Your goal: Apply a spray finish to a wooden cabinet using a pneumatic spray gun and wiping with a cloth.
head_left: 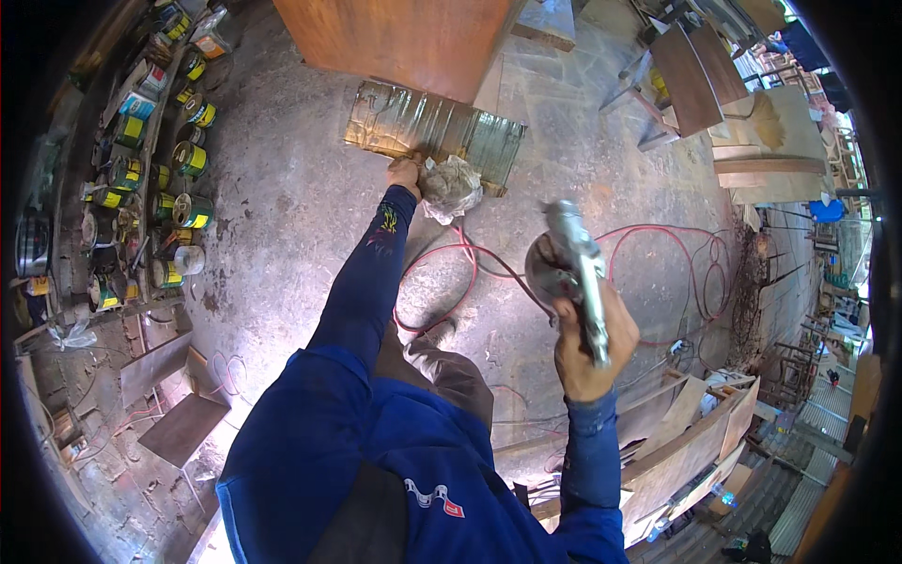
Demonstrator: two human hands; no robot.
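Right of centre in the frame, nearest the camera, the right hand (590,343) is wrapped tight around the grip of a metal spray gun (573,263), fingers fully curled. The gun's long axis runs up the frame and leans slightly left, its nozzle end toward the top and a round cup on its left side. A red hose (442,282) loops over the concrete floor (282,207) behind it. Farther off, at upper centre, the left hand (405,175) reaches out at full arm's length, fingers closed on a crumpled grey rag (451,188), pressed against the lower edge of a plastic-wrapped panel (432,127) lying across the floor. Paint cans (191,160) crowd the upper left.
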